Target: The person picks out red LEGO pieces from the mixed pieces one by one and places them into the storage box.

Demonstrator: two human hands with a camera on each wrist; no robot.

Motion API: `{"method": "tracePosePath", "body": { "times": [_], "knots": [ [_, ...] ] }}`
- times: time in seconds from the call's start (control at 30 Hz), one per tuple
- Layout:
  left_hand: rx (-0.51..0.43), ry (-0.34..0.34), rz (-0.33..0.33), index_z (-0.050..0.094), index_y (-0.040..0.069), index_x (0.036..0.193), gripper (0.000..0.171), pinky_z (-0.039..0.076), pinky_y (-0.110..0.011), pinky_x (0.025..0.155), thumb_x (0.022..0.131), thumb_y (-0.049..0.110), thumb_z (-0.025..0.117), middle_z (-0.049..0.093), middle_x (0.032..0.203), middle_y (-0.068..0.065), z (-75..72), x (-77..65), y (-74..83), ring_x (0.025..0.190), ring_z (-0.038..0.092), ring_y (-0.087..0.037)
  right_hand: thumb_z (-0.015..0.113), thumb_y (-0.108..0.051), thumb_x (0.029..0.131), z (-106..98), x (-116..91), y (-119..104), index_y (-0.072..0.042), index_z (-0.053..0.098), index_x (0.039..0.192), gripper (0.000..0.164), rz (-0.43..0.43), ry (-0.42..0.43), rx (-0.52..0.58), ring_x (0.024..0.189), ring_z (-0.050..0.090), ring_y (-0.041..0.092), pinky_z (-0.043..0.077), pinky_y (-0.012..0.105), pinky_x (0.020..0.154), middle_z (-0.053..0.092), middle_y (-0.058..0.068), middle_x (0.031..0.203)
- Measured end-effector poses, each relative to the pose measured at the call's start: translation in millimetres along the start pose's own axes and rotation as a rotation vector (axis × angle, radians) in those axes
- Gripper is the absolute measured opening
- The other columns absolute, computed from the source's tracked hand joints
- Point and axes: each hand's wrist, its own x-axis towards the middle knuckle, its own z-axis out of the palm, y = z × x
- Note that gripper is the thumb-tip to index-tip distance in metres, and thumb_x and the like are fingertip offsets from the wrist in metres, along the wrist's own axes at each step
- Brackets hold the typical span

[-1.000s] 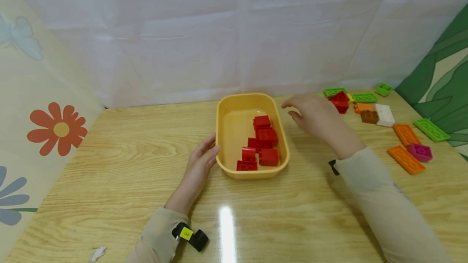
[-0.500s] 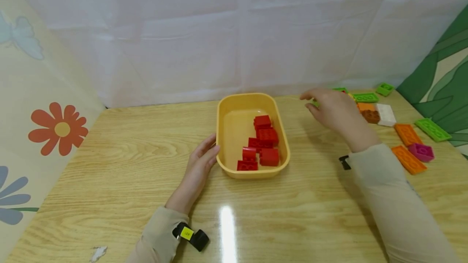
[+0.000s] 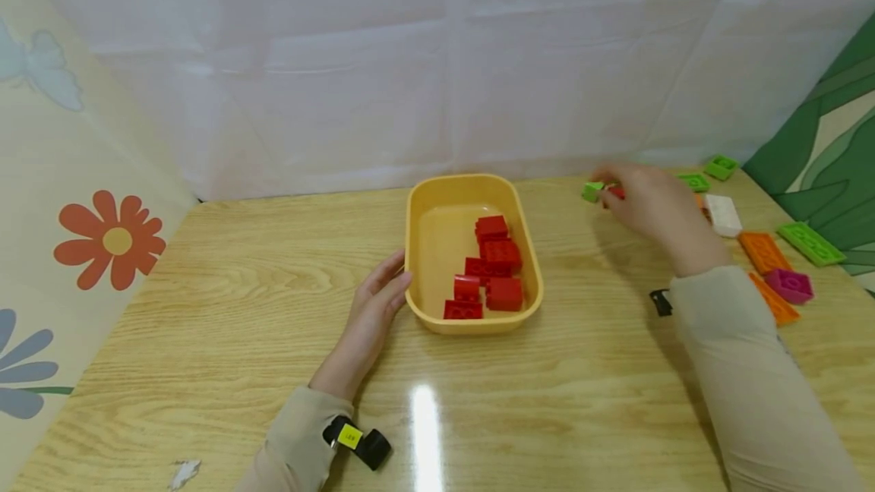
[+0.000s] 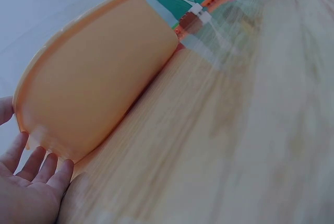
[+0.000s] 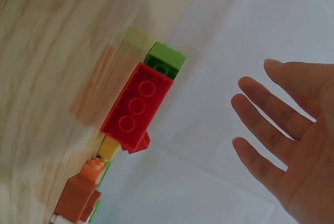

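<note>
My left hand (image 3: pixel 372 302) rests against the left side of a yellow plastic tray (image 3: pixel 418 211). In the left wrist view its fingers (image 4: pixel 37 161) are fairly straight at the tray's outer wall (image 4: pixel 99 67), thumb beside the rim. Several red toy bricks (image 3: pixel 502 255) lie in the right part of the tray. Over at the back right, my right hand (image 3: pixel 652 203) hovers near the loose bricks. The right wrist view shows its fingers (image 5: pixel 266 106) spread and holding nothing, apart from a long red brick (image 5: pixel 136 106). A small green brick (image 5: pixel 166 59) sits by that brick's end.
Toward the right lie a white brick (image 3: pixel 722 216), orange plates (image 3: pixel 762 252), a magenta brick (image 3: pixel 789 285), a green plate (image 3: pixel 811 243) and a green brick (image 3: pixel 721 167). A white cloth (image 3: pixel 328 74) hangs behind the wooden table (image 3: pixel 239 287).
My right hand has moved right, away from the tray and over the back-right bricks, covering some of them and uncovering a small green one. The left hand and tray have stayed put.
</note>
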Motion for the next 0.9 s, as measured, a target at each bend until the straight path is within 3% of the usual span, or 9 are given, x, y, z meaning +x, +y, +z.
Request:
{"method": "tracePosePath", "body": {
  "times": [0.17, 0.3, 0.67, 0.9],
  "knots": [
    [-0.018, 0.002, 0.000, 0.038, 0.001, 0.142, 0.051, 0.048, -0.015, 0.093, 0.094, 0.012, 0.051, 0.039, 0.149, -0.016, 0.5, -0.3, 0.2, 0.128, 0.043, -0.023, 0.053, -0.012, 0.090, 2, 1, 15, -0.001, 0.055, 0.125, 0.036, 0.014, -0.002, 0.007, 0.102, 0.055, 0.047, 0.048, 0.062, 0.078, 0.060, 0.032, 0.121],
    [-0.021, 0.001, 0.003, 0.038, 0.001, 0.142, 0.051, 0.048, -0.013, 0.092, 0.094, 0.012, 0.050, 0.039, 0.149, -0.016, 0.6, -0.4, 0.3, 0.128, 0.043, -0.023, 0.052, -0.012, 0.091, 5, 1, 28, 0.000, 0.056, 0.123, 0.035, 0.024, -0.001, 0.022, 0.099, 0.055, 0.047, 0.047, 0.063, 0.079, 0.060, 0.031, 0.119],
    [0.003, -0.009, 0.008, 0.037, 0.002, 0.142, 0.052, 0.038, -0.039, 0.112, 0.094, 0.014, 0.051, 0.038, 0.149, -0.016, -0.5, -0.7, 0.6, 0.129, 0.042, -0.024, 0.050, -0.017, 0.093, 8, 0, 48, 0.001, 0.055, 0.123, 0.036, 0.059, -0.015, 0.064, 0.101, 0.052, 0.050, 0.044, 0.067, 0.081, 0.057, 0.034, 0.120],
    [-0.020, 0.000, 0.007, 0.038, 0.001, 0.142, 0.051, 0.048, -0.017, 0.096, 0.093, 0.011, 0.050, 0.039, 0.149, -0.016, -0.3, -0.7, -0.2, 0.128, 0.043, -0.024, 0.053, -0.017, 0.092, 13, 3, 51, 0.004, 0.053, 0.126, 0.040, 0.022, -0.057, 0.045, 0.106, 0.050, 0.050, 0.043, 0.067, 0.087, 0.054, 0.036, 0.124]
  ]
}}
